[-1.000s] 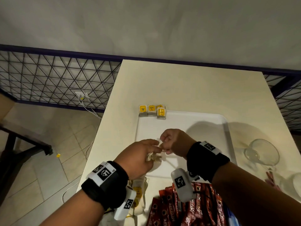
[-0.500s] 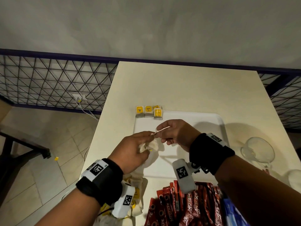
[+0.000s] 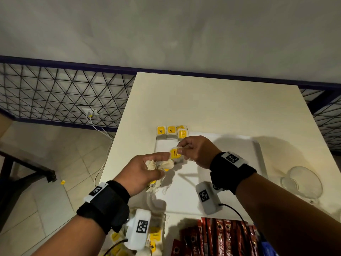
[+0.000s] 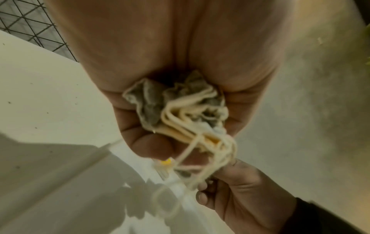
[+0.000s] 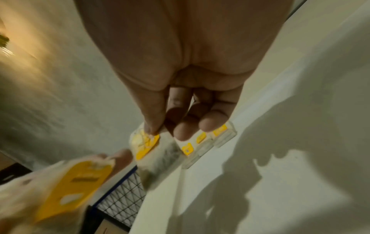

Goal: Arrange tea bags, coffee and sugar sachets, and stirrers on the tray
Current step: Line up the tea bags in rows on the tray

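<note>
Pinching a single tea bag [image 3: 175,153] by its yellow tag, the right hand [image 3: 196,151] holds it above the far left part of the tray [image 3: 230,191], its grip pressed together on the tag. Just beside it, the left hand [image 3: 145,172] clutches a bunch of tea bags [image 3: 161,166] with tangled strings [image 4: 192,126], fingers curled round them. Four placed bags [image 3: 171,133] sit in a row at the tray's far left corner, the rightmost overlapping its neighbour. Red sachets [image 3: 217,237] lie on the tabletop [image 3: 212,108] near the tray's front edge, more tea bags [image 3: 155,237] lie to their left, and a glass cup [image 3: 302,180] lies right of the tray.
</note>
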A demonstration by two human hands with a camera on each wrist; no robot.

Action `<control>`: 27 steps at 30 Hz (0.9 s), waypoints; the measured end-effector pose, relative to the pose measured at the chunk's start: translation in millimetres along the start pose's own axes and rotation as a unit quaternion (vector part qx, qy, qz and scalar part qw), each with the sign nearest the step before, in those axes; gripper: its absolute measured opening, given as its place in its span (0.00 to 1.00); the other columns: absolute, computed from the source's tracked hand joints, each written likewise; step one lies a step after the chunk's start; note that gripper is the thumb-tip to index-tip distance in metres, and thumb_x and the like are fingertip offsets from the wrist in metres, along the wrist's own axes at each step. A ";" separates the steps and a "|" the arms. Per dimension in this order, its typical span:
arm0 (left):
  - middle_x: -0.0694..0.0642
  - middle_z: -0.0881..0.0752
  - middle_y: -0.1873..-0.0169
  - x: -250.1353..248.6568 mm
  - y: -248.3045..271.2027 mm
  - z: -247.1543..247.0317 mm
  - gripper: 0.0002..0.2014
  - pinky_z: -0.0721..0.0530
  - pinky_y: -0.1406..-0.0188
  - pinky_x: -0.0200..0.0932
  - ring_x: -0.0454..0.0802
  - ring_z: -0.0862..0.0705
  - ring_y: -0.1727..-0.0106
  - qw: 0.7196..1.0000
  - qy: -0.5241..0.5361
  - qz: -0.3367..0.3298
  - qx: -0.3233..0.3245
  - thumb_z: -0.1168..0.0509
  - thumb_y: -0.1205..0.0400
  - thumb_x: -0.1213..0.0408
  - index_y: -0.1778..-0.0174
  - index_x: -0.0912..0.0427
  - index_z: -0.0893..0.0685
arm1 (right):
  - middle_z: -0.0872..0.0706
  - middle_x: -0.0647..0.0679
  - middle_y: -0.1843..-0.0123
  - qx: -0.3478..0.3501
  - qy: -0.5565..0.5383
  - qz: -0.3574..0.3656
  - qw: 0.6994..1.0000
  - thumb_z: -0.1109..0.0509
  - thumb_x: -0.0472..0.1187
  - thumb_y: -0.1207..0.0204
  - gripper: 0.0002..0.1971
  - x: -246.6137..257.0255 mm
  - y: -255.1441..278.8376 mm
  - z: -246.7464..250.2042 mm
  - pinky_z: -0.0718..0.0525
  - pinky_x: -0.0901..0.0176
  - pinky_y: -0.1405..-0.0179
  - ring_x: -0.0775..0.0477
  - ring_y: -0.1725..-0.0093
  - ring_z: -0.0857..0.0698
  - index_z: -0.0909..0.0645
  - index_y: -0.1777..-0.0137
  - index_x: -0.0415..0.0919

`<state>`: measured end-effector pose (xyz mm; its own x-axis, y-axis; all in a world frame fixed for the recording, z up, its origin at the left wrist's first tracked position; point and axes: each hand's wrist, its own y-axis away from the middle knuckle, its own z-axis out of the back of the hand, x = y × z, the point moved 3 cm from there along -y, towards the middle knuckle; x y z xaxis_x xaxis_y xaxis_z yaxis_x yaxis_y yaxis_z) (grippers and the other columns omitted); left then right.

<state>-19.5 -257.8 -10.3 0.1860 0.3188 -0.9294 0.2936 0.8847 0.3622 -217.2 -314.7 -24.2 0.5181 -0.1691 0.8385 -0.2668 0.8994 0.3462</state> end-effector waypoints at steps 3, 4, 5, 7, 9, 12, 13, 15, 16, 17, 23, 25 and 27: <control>0.39 0.14 0.39 7.3 0.1 11.8 0.19 0.20 0.44 0.29 0.35 0.17 0.36 1.000 -0.024 0.009 0.001 0.28 0.26 0.78 0.41 0.56 0.12 | 0.15 0.52 0.73 -0.038 -0.004 -0.033 0.999 0.28 0.41 0.23 0.07 -11.3 -25.7 2.0 0.21 0.55 0.60 0.52 0.70 0.17 0.19 0.62 0.53; 0.39 0.13 0.39 10.5 -0.4 16.5 0.19 0.20 0.45 0.28 0.35 0.17 0.37 0.999 -0.030 0.014 -0.001 0.30 0.24 0.80 0.41 0.57 0.12 | 0.15 0.51 0.73 -0.050 -0.005 -0.042 0.998 0.28 0.41 0.23 0.08 -13.6 -35.9 1.8 0.21 0.56 0.59 0.53 0.71 0.18 0.20 0.62 0.53; 0.39 0.13 0.39 12.6 1.1 19.4 0.19 0.20 0.46 0.27 0.35 0.16 0.37 0.999 -0.035 0.016 -0.002 0.30 0.24 0.81 0.42 0.57 0.12 | 0.15 0.50 0.73 -0.062 -0.005 -0.050 0.997 0.28 0.40 0.23 0.08 -15.4 -43.8 1.6 0.21 0.57 0.59 0.52 0.71 0.18 0.20 0.63 0.53; 0.38 0.13 0.39 17.9 2.0 26.9 0.18 0.19 0.45 0.30 0.36 0.16 0.38 0.999 -0.034 0.022 -0.007 0.28 0.26 0.77 0.43 0.57 0.11 | 0.17 0.50 0.71 -0.076 -0.005 -0.057 0.995 0.29 0.39 0.23 0.10 -18.1 -60.5 0.6 0.22 0.58 0.59 0.49 0.70 0.18 0.21 0.63 0.52; 0.38 0.14 0.39 21.2 3.5 33.2 0.18 0.18 0.42 0.35 0.39 0.15 0.39 0.999 -0.030 0.031 -0.009 0.28 0.29 0.71 0.43 0.56 0.11 | 0.18 0.51 0.70 -0.079 0.015 -0.054 0.995 0.30 0.39 0.22 0.07 -18.2 -72.0 -0.9 0.22 0.61 0.60 0.47 0.67 0.18 0.21 0.61 0.49; 0.39 0.13 0.41 23.5 5.2 39.6 0.18 0.19 0.48 0.28 0.38 0.14 0.41 0.999 -0.027 0.034 -0.013 0.30 0.25 0.81 0.43 0.58 0.11 | 0.18 0.49 0.64 -0.067 0.072 -0.042 0.994 0.31 0.40 0.21 0.01 -17.7 -83.2 -5.9 0.20 0.57 0.54 0.46 0.59 0.18 0.18 0.54 0.44; 0.38 0.12 0.41 22.6 5.9 40.3 0.19 0.20 0.49 0.26 0.37 0.14 0.41 0.999 -0.029 0.033 -0.012 0.31 0.24 0.82 0.43 0.58 0.11 | 0.18 0.48 0.62 -0.069 0.087 -0.042 0.993 0.31 0.41 0.21 0.01 -17.9 -85.9 -7.6 0.20 0.56 0.51 0.45 0.56 0.17 0.19 0.53 0.44; 0.37 0.13 0.42 23.0 6.4 42.6 0.19 0.20 0.49 0.25 0.36 0.14 0.42 0.999 -0.028 0.030 -0.009 0.32 0.24 0.83 0.44 0.57 0.11 | 0.16 0.48 0.60 -0.077 0.100 -0.054 0.991 0.31 0.43 0.22 0.02 -21.1 -92.3 -11.9 0.19 0.57 0.50 0.44 0.54 0.14 0.20 0.55 0.48; 0.36 0.12 0.42 24.2 6.3 43.7 0.19 0.21 0.49 0.25 0.36 0.14 0.42 0.999 -0.025 0.030 -0.009 0.32 0.24 0.83 0.44 0.57 0.11 | 0.15 0.47 0.60 -0.081 0.107 -0.060 0.989 0.31 0.44 0.22 0.02 -23.2 -94.9 -13.9 0.19 0.58 0.51 0.43 0.54 0.13 0.21 0.56 0.51; 0.36 0.12 0.42 24.5 6.5 44.2 0.19 0.20 0.49 0.25 0.36 0.14 0.42 0.999 -0.019 0.030 -0.008 0.32 0.24 0.83 0.45 0.56 0.11 | 0.13 0.47 0.59 -0.083 0.116 -0.070 0.987 0.31 0.45 0.23 0.03 -24.8 -96.9 -16.0 0.20 0.59 0.52 0.42 0.54 0.12 0.22 0.57 0.52; 0.40 0.13 0.40 29.9 4.5 47.1 0.18 0.17 0.46 0.32 0.43 0.13 0.41 0.999 0.002 0.036 -0.015 0.29 0.31 0.69 0.45 0.56 0.10 | 0.11 0.45 0.50 -0.109 0.154 -0.082 0.979 0.30 0.44 0.23 0.03 -27.0 -98.7 -15.7 0.21 0.62 0.47 0.43 0.47 0.15 0.17 0.52 0.47; 0.40 0.13 0.40 31.2 4.2 46.7 0.18 0.17 0.46 0.31 0.42 0.14 0.40 0.999 0.005 0.036 -0.014 0.28 0.31 0.69 0.45 0.56 0.10 | 0.11 0.46 0.49 -0.125 0.154 -0.082 0.977 0.29 0.43 0.23 0.05 -27.5 -98.9 -13.4 0.25 0.65 0.50 0.45 0.46 0.16 0.15 0.50 0.45; 0.40 0.13 0.40 31.0 5.3 45.7 0.17 0.17 0.47 0.30 0.41 0.13 0.40 0.999 0.012 0.037 -0.013 0.28 0.30 0.73 0.45 0.57 0.10 | 0.10 0.47 0.50 -0.128 0.155 -0.084 0.976 0.29 0.43 0.23 0.04 -27.3 -99.7 -12.8 0.26 0.65 0.51 0.45 0.46 0.15 0.15 0.51 0.46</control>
<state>30.7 -258.8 -33.9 0.1836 0.3914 -0.9017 0.2558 0.8667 0.4283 -194.4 -394.6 -87.1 0.7685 -0.2291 0.5974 0.0354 0.9475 0.3179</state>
